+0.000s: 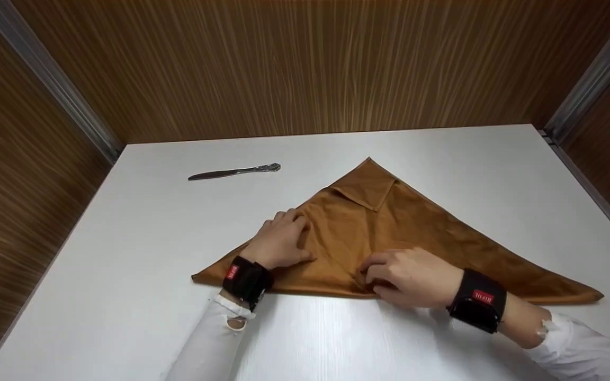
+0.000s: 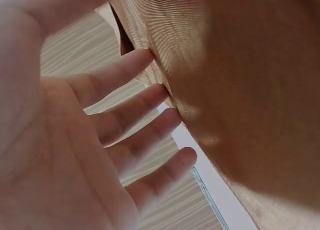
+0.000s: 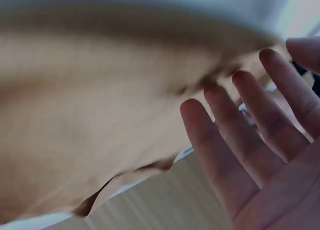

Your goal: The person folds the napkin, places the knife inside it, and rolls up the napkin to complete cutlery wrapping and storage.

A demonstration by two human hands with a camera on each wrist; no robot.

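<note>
Nearest you, low in the frame, your right hand [image 1: 413, 275] rests on the bottom edge of the tan-brown cloth napkin folded into a flat triangle [image 1: 442, 238], its fingers bent and bunched over a small wrinkle of fabric; whether they pinch it or only press, you cannot tell. Just left of centre, your left hand [image 1: 281, 241] lies on the cloth with fingers loosely spread and flat, holding nothing. The napkin sits mid-frame on the white rectangular tabletop [image 1: 125, 296]. Its long edge runs left to right along the near side, and its peak points to the far wall, with a small turned-down flap at the tip. Both wrist views are blurred, close-up and show little beyond fingers and fabric. Farther off, upper left, a silver metal table knife [image 1: 234, 171] lies well apart, lengthwise left to right.
</note>
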